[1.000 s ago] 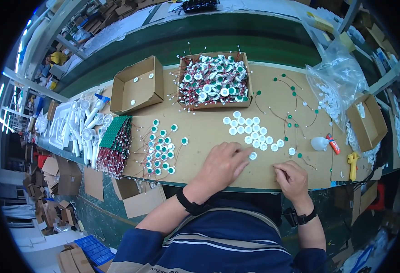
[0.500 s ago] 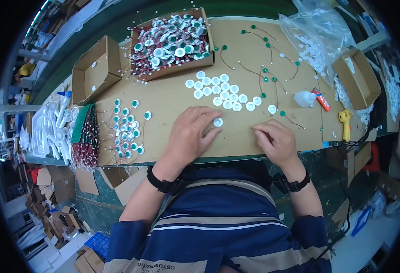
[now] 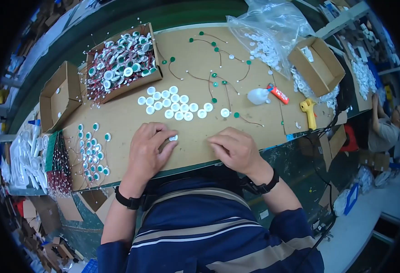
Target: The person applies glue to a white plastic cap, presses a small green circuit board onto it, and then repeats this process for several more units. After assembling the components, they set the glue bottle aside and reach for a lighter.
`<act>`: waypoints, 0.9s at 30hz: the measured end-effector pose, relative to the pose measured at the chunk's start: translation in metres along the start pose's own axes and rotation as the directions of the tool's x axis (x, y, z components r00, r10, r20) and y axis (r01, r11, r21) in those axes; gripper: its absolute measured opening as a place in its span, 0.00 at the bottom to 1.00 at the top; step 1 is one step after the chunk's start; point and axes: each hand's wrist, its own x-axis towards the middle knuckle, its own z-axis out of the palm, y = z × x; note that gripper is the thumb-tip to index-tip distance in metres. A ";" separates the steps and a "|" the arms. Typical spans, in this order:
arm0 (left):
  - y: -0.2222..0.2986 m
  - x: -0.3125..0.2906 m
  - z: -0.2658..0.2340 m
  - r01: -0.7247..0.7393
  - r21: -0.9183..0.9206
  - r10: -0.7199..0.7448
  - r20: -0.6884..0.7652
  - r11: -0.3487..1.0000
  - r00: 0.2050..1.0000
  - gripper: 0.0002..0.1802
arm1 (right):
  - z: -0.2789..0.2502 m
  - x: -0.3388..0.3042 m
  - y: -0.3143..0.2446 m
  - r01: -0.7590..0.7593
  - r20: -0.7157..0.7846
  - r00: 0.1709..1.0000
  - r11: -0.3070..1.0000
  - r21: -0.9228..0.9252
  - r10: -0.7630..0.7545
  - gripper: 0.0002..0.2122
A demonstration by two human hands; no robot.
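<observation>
My left hand [image 3: 149, 148] rests near the front edge of the brown worktable [image 3: 131, 113], its fingers closed on a small white round disc [image 3: 173, 137]. My right hand [image 3: 232, 148] lies beside it, fingers curled; I cannot see anything in it. Just beyond both hands lies a cluster of several white round discs [image 3: 175, 103]. Green-headed parts on thin wires [image 3: 216, 79] are scattered farther back.
A cardboard box full of wired white and green discs [image 3: 120, 61] stands at the back left, another open box [image 3: 59, 95] beside it. Finished discs [image 3: 91, 152] lie left. A clear bag [image 3: 268, 32], a glue bottle [image 3: 260, 95], a yellow tool [image 3: 309, 111] and a box [image 3: 316, 66] sit right.
My view has shifted, so the table appears higher and nearer. Both hands have drawn back toward the front edge, and the left hand now pinches one white disc.
</observation>
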 end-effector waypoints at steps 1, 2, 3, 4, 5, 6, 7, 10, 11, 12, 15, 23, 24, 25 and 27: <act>0.000 -0.001 -0.001 -0.002 0.001 0.002 0.006 1.000 1.000 0.15 | -0.005 -0.001 0.000 -0.019 -0.068 0.998 0.995 -0.099 0.012 0.09; 0.000 -0.002 -0.002 -0.001 0.003 0.001 0.014 1.000 1.000 0.15 | -0.009 -0.003 0.001 -0.044 -0.136 0.991 0.980 -0.192 0.018 0.10; 0.000 -0.003 -0.003 0.000 0.007 0.000 0.022 1.000 1.000 0.14 | -0.014 -0.003 0.001 -0.075 -0.204 0.979 0.957 -0.280 0.017 0.10; -0.001 -0.004 -0.003 0.005 0.009 -0.005 0.021 1.000 1.000 0.14 | -0.019 -0.002 0.002 -0.073 -0.201 0.979 0.959 -0.275 0.017 0.10; -0.001 -0.004 -0.004 0.001 0.017 -0.002 0.030 1.000 1.000 0.14 | -0.026 0.001 0.004 -0.142 -0.221 0.973 0.922 -0.361 0.063 0.10; -0.001 -0.003 -0.005 -0.002 0.026 0.001 0.039 1.000 0.999 0.14 | -0.032 0.005 0.005 -0.209 -0.245 0.964 0.873 -0.441 0.107 0.11; 0.000 -0.003 -0.006 -0.002 0.037 0.000 0.050 0.999 0.999 0.15 | -0.036 0.010 0.006 -0.205 -0.239 0.965 0.879 -0.431 0.108 0.11; -0.002 -0.004 -0.001 -0.028 0.026 0.027 0.029 0.999 0.999 0.15 | -0.035 0.014 0.008 -0.192 -0.195 0.976 0.826 -0.531 0.101 0.09; -0.004 -0.002 -0.002 -0.052 0.020 0.051 0.015 0.998 0.999 0.15 | -0.034 0.014 0.010 -0.185 -0.190 0.977 0.836 -0.516 0.099 0.09; -0.004 -0.002 -0.002 -0.040 0.034 0.039 0.016 0.999 0.999 0.15 | -0.033 0.013 0.012 -0.194 -0.172 0.978 0.826 -0.529 0.119 0.09; -0.004 -0.002 -0.001 -0.027 0.005 0.027 0.017 1.000 0.999 0.16 | -0.033 0.013 0.018 -0.199 -0.131 0.980 0.810 -0.552 0.151 0.08; -0.005 -0.008 -0.005 -0.004 -0.002 0.004 0.028 1.000 1.000 0.18 | -0.037 0.015 0.010 -0.184 -0.121 0.983 0.784 -0.593 0.140 0.06; -0.007 -0.009 -0.005 -0.001 -0.003 0.001 0.024 1.000 1.000 0.18 | -0.037 0.014 0.005 -0.241 -0.152 0.970 0.847 -0.474 0.191 0.07; -0.009 -0.010 -0.005 0.005 -0.056 -0.006 -0.013 0.998 1.000 0.18 | -0.038 0.013 -0.001 -0.294 -0.176 0.953 0.892 -0.345 0.246 0.07; -0.010 -0.012 -0.007 0.009 -0.160 -0.023 -0.083 0.987 0.996 0.18 | -0.036 0.014 -0.020 -0.341 -0.190 0.934 0.917 -0.206 0.304 0.07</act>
